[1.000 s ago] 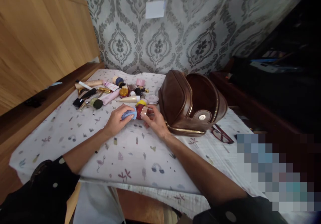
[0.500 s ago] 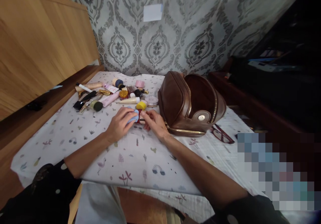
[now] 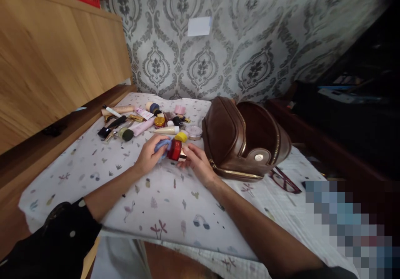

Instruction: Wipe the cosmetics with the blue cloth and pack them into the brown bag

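Observation:
My left hand (image 3: 150, 155) is closed around a blue cloth (image 3: 163, 146), which presses against the base of a red cosmetic jar (image 3: 175, 150). With its fingers on the gold-coloured end of that jar, my right hand (image 3: 197, 162) grips it from the other side. The jar is tilted on its side just above the patterned sheet (image 3: 175, 212). Right behind it lie a yellow-lidded container (image 3: 181, 136), a cream tube (image 3: 165, 130) and a round clear compact (image 3: 194, 132). To the right of my right hand stands a brown bag (image 3: 223, 133), unzipped at the top.
Several cosmetics, among them a pink tube (image 3: 143, 127), an amber jar (image 3: 159, 123) and a green bottle with a dark cap (image 3: 125, 133), lie at the back left. Eyeglasses (image 3: 285, 181) rest beside the bag. A wooden cabinet (image 3: 62, 50) borders the left side.
The red jar has turned so more of its red side shows, and the cloth has shifted to its base end. The whole view has moved slightly, with the scene lower and further right.

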A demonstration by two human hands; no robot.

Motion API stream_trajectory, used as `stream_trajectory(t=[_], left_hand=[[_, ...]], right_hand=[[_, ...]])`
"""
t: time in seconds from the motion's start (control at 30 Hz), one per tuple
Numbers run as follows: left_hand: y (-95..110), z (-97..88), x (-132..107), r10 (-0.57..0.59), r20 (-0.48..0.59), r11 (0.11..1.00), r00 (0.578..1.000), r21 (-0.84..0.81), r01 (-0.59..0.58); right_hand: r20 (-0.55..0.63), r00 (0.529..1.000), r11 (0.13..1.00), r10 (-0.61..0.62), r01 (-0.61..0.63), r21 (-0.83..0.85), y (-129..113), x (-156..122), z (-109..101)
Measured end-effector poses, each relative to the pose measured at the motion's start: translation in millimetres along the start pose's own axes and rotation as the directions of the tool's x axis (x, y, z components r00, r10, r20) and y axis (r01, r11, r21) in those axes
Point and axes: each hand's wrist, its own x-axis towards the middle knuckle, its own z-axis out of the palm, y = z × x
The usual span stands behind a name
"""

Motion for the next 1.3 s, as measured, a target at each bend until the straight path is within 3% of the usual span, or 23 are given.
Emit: stream_trajectory(t=[0.17,0.33,0.47,0.63,0.87,1.13,1.3], left_hand=[[0.5,-0.6,0.9,-0.184,0.052,0.978,0.982,-0.09,0.188],[6.1,-1.3,-1.6,-0.262,0.136,0.944,0.955,-0.169,0.283],[7.2,-1.8,-2.2,-0.276,0.183,0.914,0.944,-0.256,0.316],[3.4,-1.9,0.2,-0.332,0.114,0.87,0.936,-0.347,0.351],[0.6,-1.5,2.0,-0.352,0.056,0.877,0.934,-0.329,0.35],[-2.7,0.1,1.6,-0.335,0.118,0.864,0.935,-0.357,0.355],[-8.3,3.8,-0.2,-0.392,0.211,0.747,0.895,-0.495,0.444]], right_hand=[[0.015,0.999,0.991,-0.05,0.048,0.126,-3.4,-1.0,3.4],[-0.028,0.993,0.992,-0.111,0.112,0.049,-3.3,0.0,1.8],[-0.055,0.983,0.98,-0.178,0.172,-0.095,-1.0,1.7,-2.8],[-0.001,0.972,0.947,-0.236,0.23,-0.224,0.3,2.1,-5.7],[0.044,0.956,0.925,-0.29,0.292,-0.242,6.3,1.6,-5.7],[0.064,0.947,0.915,-0.315,0.321,-0.245,6.0,1.1,-4.8],[0.063,0.946,0.914,-0.319,0.325,-0.245,6.6,1.2,-4.4]])
